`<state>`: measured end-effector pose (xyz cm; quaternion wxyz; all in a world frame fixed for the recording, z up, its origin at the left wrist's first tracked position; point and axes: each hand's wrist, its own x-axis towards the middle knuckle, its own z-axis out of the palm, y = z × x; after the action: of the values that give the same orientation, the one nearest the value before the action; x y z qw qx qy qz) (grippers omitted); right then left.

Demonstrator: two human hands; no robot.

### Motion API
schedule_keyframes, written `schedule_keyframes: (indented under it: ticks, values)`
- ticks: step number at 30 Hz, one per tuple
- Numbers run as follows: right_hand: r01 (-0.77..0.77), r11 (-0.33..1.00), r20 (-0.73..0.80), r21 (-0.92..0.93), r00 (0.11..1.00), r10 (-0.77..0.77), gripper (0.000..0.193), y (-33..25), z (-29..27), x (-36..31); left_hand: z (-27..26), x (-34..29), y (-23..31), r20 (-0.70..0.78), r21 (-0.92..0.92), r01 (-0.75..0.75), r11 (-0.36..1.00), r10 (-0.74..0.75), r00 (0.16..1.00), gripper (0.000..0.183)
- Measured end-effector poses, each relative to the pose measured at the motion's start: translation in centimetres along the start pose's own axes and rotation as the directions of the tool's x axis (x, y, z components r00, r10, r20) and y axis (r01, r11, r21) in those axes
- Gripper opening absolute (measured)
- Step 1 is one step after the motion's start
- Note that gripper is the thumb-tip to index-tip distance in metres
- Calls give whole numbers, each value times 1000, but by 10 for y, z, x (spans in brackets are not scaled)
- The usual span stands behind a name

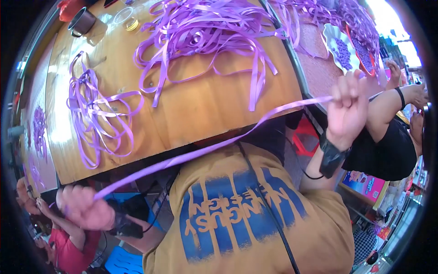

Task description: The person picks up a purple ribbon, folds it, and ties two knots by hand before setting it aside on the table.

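Strap in hands: long, flat, narrow purple ribbon [182,157], satin-like sheen, smooth, plain along the stretch in view; slightly twisted, gentle bend nearer the right hand
Strap position: strung between both hands, in front of the torso, crossing above the desk's near edge; slopes up toward the right hand
Left hand [86,208]: fingers curled in, gripping ribbon; motion blur, exact finger placement can't be told
Right hand [346,109]: raised higher, fingers folded into a fist pinching ribbon; a bit of purple pokes out at the top
Wrists: black wrap [335,157] on the right, similar dark one on the left
Ribbon heap: big loose tangle of shiny purple flat ribbons [200,36], beyond and between the hands, loops and cut ends trailing nearer
Ribbon bundle: smaller looped purple bunch [84,80], beyond the left hand
Desk: glossy yellow-brown wood [205,100], ahead of both hands
Beads: small purple pieces in a white wavy-rimmed dish [329,34], just beyond the right hand
Drinkware: dark metal-look mug [82,22] and clear cup with yellowish liquid [131,23], far beyond the left hand
Writing, shirt: tan shirt [319,223], dark-blue striped print with tan capital letters, upside down
Writing, box: pink-and-blue printed panel [365,186], below the right hand, lettering too small
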<state>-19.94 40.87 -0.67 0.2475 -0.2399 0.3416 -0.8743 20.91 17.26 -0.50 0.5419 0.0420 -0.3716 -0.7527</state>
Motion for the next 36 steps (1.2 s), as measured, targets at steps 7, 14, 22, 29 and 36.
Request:
schedule_keyframes:
  ticks: [7,14,22,29,36]
  values:
    - [-232,880,259,-413,897,358,20,50,100,-46,92,0,-103,246,449,209,869,-345,906,20]
    - [-180,860,440,-477,798,411,15,59,100,-48,118,0,-119,183,414,355,838,-459,870,17]
    - [-256,814,386,-522,780,492,18,61,98,-50,111,0,-119,108,540,365,759,-492,864,17]
    - [-140,810,461,-569,762,455,12,68,95,-48,107,7,-122,227,710,133,692,-403,887,12]
    - [-140,774,469,-618,724,505,9,65,96,-47,106,3,-120,213,737,134,662,-416,884,13]
